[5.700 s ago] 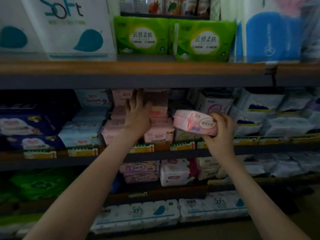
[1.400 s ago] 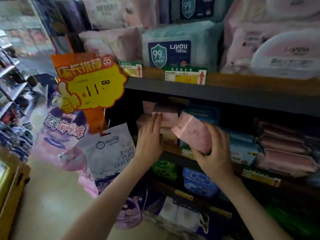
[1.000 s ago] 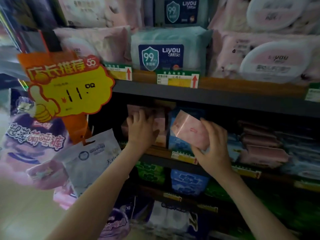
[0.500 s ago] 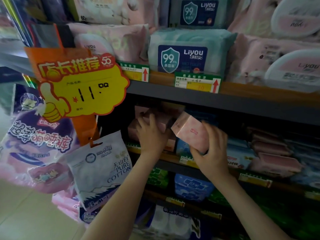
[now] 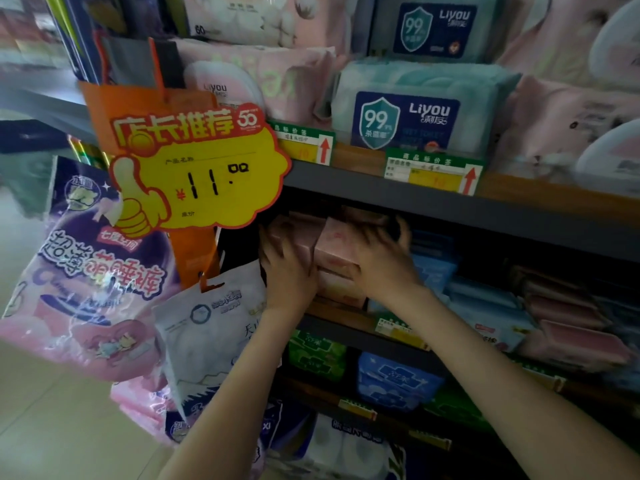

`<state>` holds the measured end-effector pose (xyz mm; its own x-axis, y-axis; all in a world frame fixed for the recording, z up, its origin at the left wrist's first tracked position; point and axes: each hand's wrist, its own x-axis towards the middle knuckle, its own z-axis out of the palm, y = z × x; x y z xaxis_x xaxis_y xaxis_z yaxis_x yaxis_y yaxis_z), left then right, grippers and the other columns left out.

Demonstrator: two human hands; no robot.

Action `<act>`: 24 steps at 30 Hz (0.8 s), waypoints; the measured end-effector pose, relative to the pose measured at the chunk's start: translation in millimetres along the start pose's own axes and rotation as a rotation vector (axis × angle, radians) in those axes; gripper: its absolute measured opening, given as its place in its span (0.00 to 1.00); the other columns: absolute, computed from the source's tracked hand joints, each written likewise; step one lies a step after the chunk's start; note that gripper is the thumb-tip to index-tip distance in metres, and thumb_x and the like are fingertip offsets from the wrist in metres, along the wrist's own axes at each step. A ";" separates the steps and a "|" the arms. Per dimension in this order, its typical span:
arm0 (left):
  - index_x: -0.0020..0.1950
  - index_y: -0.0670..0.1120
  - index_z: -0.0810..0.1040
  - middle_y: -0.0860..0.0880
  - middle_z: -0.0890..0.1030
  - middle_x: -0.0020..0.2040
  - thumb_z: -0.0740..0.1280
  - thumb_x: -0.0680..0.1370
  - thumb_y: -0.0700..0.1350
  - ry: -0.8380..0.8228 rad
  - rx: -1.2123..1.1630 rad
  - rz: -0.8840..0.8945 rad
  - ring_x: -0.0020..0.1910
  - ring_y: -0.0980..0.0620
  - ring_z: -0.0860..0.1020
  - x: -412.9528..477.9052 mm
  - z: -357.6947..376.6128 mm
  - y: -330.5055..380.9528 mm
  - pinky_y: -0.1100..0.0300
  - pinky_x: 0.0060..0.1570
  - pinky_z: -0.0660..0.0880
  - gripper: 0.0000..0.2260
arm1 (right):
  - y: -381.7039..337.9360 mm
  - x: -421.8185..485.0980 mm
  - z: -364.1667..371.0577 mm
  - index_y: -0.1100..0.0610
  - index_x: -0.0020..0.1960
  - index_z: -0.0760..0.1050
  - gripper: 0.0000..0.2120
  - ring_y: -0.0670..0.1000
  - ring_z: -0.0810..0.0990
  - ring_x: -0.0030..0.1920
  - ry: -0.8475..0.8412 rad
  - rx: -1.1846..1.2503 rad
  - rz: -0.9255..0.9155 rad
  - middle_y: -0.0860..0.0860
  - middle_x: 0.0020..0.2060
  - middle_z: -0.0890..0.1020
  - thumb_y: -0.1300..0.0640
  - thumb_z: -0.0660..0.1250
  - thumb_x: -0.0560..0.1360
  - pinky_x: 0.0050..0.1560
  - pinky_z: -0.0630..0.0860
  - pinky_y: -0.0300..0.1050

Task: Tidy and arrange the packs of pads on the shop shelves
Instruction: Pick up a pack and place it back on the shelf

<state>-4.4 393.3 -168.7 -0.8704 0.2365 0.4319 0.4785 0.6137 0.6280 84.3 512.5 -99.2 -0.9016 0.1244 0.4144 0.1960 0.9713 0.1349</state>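
On the dim middle shelf stands a stack of pink pad packs. My right hand grips one more pink pack and holds it on top of that stack, its fingers blurred over the pack's far side. My left hand presses with straight fingers against a second pile of pink packs just to the left, touching the held pack's left edge. The backs of both piles are hidden in shadow under the upper shelf.
A yellow price sign hangs just left of my hands, with a white cotton bag and a purple-pink bag below it. Blue packs and flat pink packs lie to the right. Liyou wipes sit above.
My right hand has carried the pink pack left and inward onto the pink stack. My left hand has stayed against the left pile. The view has moved closer.
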 end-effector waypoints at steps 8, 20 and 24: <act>0.77 0.38 0.45 0.35 0.44 0.77 0.60 0.81 0.47 -0.090 0.046 0.034 0.75 0.36 0.47 6.0 2.3 -10.1 0.50 0.72 0.54 0.32 | 0.0 5.8 15.6 0.56 0.75 0.59 0.31 0.54 0.61 0.72 -0.055 -0.185 0.007 0.53 0.70 0.69 0.53 0.64 0.75 0.62 0.20 0.57; 0.74 0.35 0.56 0.33 0.58 0.73 0.68 0.73 0.37 0.008 -0.180 0.307 0.71 0.34 0.60 -87.3 16.5 43.8 0.42 0.67 0.66 0.33 | 26.5 -87.1 22.3 0.56 0.71 0.66 0.27 0.53 0.65 0.67 0.248 -0.021 0.010 0.55 0.67 0.72 0.55 0.62 0.72 0.72 0.44 0.55; 0.72 0.40 0.60 0.38 0.61 0.71 0.62 0.77 0.44 -0.071 -0.213 0.480 0.69 0.40 0.63 -115.8 30.1 77.6 0.47 0.64 0.67 0.25 | 57.0 -130.8 11.9 0.56 0.71 0.64 0.27 0.54 0.66 0.65 0.283 0.020 0.089 0.53 0.68 0.67 0.52 0.63 0.73 0.67 0.54 0.55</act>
<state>130.1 436.2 -189.5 -0.5498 0.5081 0.6630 0.8316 0.2588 0.4914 208.8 554.0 -156.4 -0.7370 0.1503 0.6590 0.2593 0.9633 0.0702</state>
